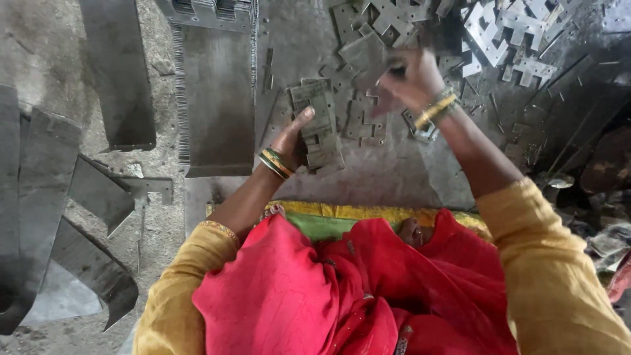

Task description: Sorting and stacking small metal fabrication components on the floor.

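My left hand (292, 135) grips a stack of notched grey metal plates (320, 125), thumb on its left side, holding the stack on the floor in front of me. My right hand (407, 82) is raised further out over a loose heap of similar notched metal pieces (368, 39); it is blurred with motion. A grey plate seems to be at its fingertips, but the blur hides whether it is held. Both wrists carry bangles.
A stack of long metal sheets (217, 98) lies to the left of the plates. Large cut metal sheets (39, 197) lie on the concrete floor at far left. Lighter cross-shaped pieces (513, 33) are scattered at top right. Red and yellow cloth (368, 283) covers my lap.
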